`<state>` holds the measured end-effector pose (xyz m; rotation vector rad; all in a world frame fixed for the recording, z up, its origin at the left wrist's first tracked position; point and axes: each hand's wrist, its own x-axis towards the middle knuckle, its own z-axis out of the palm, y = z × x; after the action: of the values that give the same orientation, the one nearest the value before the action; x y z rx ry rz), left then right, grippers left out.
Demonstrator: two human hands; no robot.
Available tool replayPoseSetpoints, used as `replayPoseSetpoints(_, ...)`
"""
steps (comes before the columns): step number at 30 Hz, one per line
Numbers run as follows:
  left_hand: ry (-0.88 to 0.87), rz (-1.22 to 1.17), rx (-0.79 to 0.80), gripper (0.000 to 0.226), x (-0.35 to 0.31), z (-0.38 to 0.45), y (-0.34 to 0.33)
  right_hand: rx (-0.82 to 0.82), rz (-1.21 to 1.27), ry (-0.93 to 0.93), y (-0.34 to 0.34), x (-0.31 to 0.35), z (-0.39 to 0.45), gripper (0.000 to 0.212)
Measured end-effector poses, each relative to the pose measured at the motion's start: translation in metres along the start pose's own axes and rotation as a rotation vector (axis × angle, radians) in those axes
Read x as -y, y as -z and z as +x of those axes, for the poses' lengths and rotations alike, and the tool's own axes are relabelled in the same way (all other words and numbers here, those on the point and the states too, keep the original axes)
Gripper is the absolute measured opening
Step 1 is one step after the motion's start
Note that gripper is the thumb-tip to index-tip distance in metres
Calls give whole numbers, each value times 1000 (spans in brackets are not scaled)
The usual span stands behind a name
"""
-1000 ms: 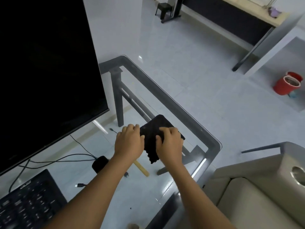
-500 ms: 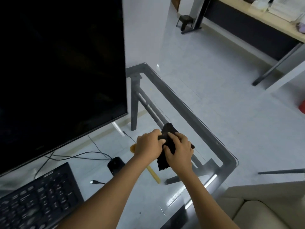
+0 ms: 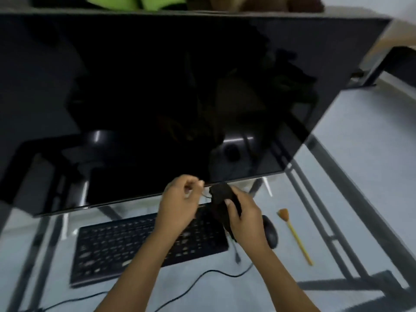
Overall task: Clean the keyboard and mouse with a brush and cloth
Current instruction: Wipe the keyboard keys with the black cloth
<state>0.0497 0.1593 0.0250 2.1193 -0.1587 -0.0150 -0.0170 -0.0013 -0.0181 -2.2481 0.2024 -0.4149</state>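
Both hands hover over the keyboard point(image 3: 144, 248): your right point(image 3: 244, 218) grips the cloth point(image 3: 221, 199), your left point(image 3: 180, 199) is curled, seemingly empty. Wipe flat, with light pressure.

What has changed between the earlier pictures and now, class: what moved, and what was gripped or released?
The left hand let go of the black cloth; only the right hand now keeps its grip, with the cloth carried from the table's corner to above the keyboard. The brush and mouse stayed lying on the glass table.
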Motion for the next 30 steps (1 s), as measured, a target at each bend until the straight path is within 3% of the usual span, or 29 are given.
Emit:
replayPoseSetpoints(5, 81, 285, -138, 53, 116, -44, 109, 124, -158, 188, -91, 52, -16, 39)
replayPoseSetpoints(8, 106, 402, -81, 85, 173, -69, 145, 222, -273, 274, -134, 62, -30, 40)
replayPoseSetpoints(13, 67, 466, 98, 107, 241, -93, 182, 346, -310, 337, -187, 68, -57, 41)
replayPoseSetpoints(17, 4, 464, 267, 119, 263, -90, 192, 323, -349, 267, -199, 72, -63, 36)
replayPoseSetpoints(23, -50, 422, 280, 123, 273, -91, 190, 429, -339, 304, -207, 85, -76, 34)
replayPoseSetpoints(26, -67, 437, 252, 123, 272, -91, 191, 269, -337, 23, -203, 86, -51, 31)
replayPoseSetpoints(28, -83, 467, 249, 123, 272, -92, 191, 178, -389, -38, -210, 88, -47, 37)
replayPoseSetpoints(30, -91, 482, 248, 122, 273, -93, 191, 208, -408, 5, -228, 105, -63, 39)
